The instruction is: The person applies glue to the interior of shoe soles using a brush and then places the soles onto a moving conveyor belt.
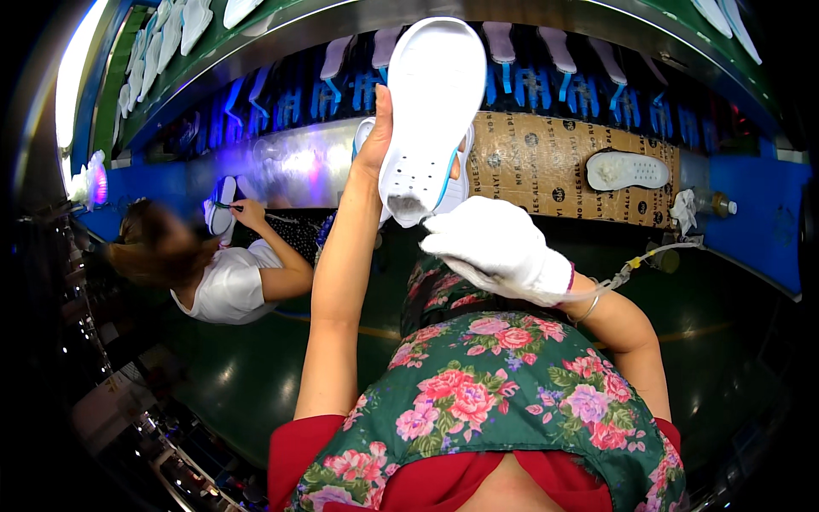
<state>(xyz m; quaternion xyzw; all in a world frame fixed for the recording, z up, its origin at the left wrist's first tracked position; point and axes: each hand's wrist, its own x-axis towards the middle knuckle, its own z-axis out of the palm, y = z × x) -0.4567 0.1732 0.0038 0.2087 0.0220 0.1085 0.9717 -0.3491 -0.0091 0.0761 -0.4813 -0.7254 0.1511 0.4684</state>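
Note:
A white shoe sole is held upright in front of me by my bare left hand, thumb along its left edge and fingers behind it. Small dark holes and a greyish patch mark its lower end, and blue shows along its right edge. Close to that lower end is my right hand, in a white glove with the fingers drawn together. A small dark tip shows at its fingertips; what they hold is hidden. Thin clear tubing runs along the right wrist. Partly hidden behind the sole is another white shoe part.
Brown printed cardboard covers the bench, with another white sole on it. A white rag and a bottle stand at right. Pinkish soles with blue straps line a rack behind. At left a co-worker handles a shoe.

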